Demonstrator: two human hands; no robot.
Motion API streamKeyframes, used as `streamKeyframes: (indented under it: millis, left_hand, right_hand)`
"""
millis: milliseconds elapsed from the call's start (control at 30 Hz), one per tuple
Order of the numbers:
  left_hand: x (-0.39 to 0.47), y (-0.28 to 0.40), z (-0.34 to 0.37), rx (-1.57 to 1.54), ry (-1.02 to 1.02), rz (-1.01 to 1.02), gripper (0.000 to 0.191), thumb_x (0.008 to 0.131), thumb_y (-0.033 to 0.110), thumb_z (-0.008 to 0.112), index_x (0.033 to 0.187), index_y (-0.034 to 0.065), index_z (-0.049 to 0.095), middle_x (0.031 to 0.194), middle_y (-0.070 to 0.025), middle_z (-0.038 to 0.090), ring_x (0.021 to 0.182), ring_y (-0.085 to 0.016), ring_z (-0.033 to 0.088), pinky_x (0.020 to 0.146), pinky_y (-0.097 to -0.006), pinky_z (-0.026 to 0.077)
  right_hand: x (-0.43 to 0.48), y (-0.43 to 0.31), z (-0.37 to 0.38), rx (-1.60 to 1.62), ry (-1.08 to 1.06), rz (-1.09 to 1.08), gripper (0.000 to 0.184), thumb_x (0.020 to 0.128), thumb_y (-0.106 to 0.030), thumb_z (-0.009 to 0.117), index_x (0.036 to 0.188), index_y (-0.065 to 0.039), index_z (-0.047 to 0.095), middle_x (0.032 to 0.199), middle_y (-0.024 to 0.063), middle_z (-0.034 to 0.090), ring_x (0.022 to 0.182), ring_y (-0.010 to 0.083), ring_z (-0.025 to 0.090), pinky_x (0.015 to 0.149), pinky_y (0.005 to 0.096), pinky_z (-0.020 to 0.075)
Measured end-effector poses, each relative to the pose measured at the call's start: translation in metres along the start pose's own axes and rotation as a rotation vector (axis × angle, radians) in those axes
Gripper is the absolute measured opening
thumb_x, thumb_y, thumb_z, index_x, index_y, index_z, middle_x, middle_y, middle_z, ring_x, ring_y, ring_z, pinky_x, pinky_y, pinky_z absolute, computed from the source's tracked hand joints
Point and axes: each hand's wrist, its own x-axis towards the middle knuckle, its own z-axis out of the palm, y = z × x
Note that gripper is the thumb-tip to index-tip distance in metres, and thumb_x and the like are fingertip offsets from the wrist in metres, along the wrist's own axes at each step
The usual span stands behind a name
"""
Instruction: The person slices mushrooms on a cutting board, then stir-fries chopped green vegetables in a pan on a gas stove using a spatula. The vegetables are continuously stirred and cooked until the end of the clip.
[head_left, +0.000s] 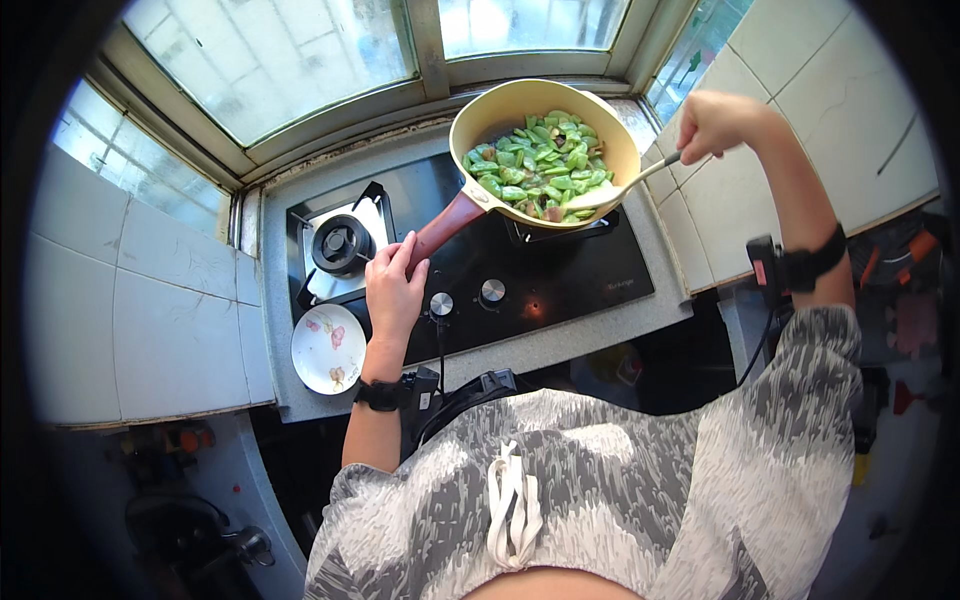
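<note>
My left hand (396, 289) grips the reddish-brown handle of a deep cream-coloured pan (622, 154). The pan sits over the right side of a black glass gas hob (465, 300), and cut green beans (536, 161) with small brownish pieces lie inside it. My right hand (716, 127), raised at the upper right, is closed on the grey end of a spatula or spoon (641, 178). Its pale head rests among the beans at the pan's near right side.
A white floral plate (328, 349) stands at the hob's front left corner, near the uncovered left burner (341, 244). Two control knobs (492, 292) are on the hob's front. Tiled walls (180, 300) flank the counter, with windows (277, 60) behind.
</note>
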Motion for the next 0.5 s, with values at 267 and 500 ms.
streamKeyframes:
  millis: [267, 500]
  left_hand:
    - [-0.001, 0.002, -0.001, -0.022, -0.008, -0.041, 0.043, 0.078, 0.017, 0.071, 0.121, 0.0134, 0.063, 0.107, -0.0103, 0.060, 0.098, -0.029, 0.055, 0.086, -0.0378, 0.047]
    - [-0.002, 0.004, 0.000, -0.023, 0.018, -0.038, 0.043, 0.078, 0.017, 0.071, 0.120, 0.0134, 0.063, 0.106, -0.0088, 0.060, 0.098, -0.028, 0.055, 0.087, -0.0378, 0.047]
  right_hand:
    - [0.068, -0.073, 0.003, -0.503, 0.122, -0.058, 0.021, 0.062, -0.023, 0.078, 0.081, -0.014, 0.075, 0.074, 0.0043, 0.069, 0.072, 0.0212, 0.067, 0.064, 0.0347, 0.0538]
    - [0.069, -0.060, -0.004, -0.250, 0.292, -0.053, 0.018, 0.069, -0.026, 0.072, 0.084, -0.016, 0.075, 0.076, 0.0053, 0.069, 0.076, 0.0229, 0.067, 0.067, 0.0353, 0.0527]
